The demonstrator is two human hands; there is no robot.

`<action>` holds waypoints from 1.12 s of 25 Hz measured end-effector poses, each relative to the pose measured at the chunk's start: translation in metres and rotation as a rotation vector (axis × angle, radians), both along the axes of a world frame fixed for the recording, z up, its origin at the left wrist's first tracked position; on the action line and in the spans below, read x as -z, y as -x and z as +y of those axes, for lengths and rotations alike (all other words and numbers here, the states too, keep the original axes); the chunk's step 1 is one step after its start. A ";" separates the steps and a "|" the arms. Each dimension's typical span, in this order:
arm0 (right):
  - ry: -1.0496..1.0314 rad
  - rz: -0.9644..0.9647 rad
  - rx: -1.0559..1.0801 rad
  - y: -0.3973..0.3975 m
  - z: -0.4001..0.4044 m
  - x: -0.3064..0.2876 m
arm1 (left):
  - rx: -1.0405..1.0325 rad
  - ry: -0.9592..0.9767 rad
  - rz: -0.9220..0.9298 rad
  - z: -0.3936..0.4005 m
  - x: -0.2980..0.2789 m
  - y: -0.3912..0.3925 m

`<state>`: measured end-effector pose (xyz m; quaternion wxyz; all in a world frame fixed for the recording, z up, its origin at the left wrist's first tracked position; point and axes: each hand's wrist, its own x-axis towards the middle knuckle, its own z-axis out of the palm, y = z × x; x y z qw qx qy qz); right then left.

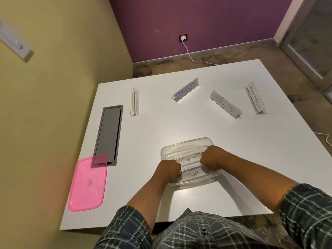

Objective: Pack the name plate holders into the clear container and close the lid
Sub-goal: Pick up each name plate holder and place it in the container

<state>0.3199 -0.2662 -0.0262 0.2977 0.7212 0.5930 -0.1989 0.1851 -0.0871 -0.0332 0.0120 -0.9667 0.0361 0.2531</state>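
A clear container stands open near the table's front. Inside it lie two name plate holders, ELEPHANT behind TIGER. My left hand grips the left end of the ELEPHANT holder and my right hand grips its right end, both inside the container. Several holders lie farther back on the table: a narrow one seen edge-on, KOSAKSI, a third with blurred lettering and SUPERMAN. The pink lid lies at the front left corner.
The white table has a grey recessed cable tray along its left side, its near end under the pink lid. A yellow wall runs close on the left. A white cable trails over the floor behind the table.
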 end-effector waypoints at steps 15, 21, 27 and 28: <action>-0.594 0.253 0.669 -0.087 0.132 -0.057 | -0.678 0.276 -0.374 0.146 -0.048 -0.039; -0.517 0.231 0.639 -0.116 0.217 -0.046 | -0.960 0.426 -0.390 0.201 -0.035 -0.049; -0.497 0.230 0.647 -0.153 0.301 -0.028 | -1.065 0.567 -0.433 0.235 -0.005 -0.083; -0.500 0.234 0.652 -0.160 0.313 -0.025 | -1.071 0.589 -0.448 0.239 0.000 -0.090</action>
